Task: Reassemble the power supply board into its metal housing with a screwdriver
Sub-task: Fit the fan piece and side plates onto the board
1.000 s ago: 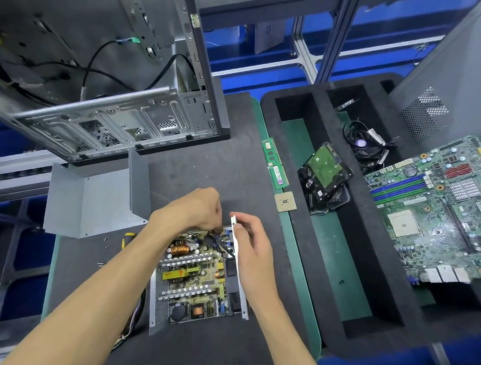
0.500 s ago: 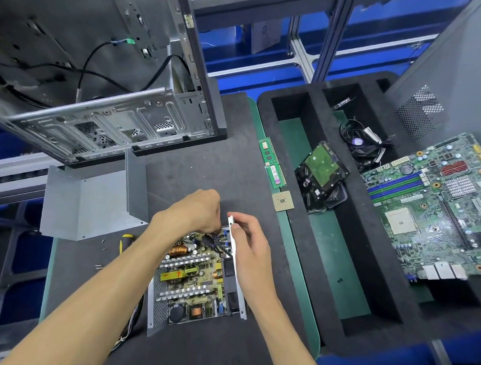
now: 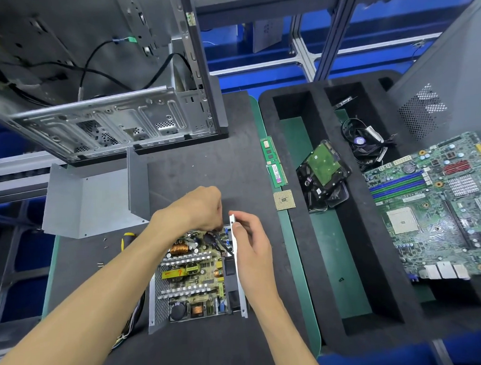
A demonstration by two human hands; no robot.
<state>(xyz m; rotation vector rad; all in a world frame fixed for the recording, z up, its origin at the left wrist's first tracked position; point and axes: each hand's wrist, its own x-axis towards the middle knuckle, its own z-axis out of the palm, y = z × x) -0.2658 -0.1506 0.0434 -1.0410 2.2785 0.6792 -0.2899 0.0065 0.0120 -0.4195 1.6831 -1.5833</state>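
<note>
Leftmost, the grey metal cover [image 3: 94,199] lies off, and the screwdriver [image 3: 126,240] sits untouched near loose screws [image 3: 105,243], so fastening has not begun. Next, the power supply board [image 3: 192,275] sits inside the metal housing [image 3: 156,302] on the mat. The left hand [image 3: 199,209] curls its fingers down among the wires at the board's far corner; whether they pinch anything I cannot tell. The right hand [image 3: 251,245] pinches the housing's right wall. Seating looks nearly done; next calls for picking up the screwdriver.
</note>
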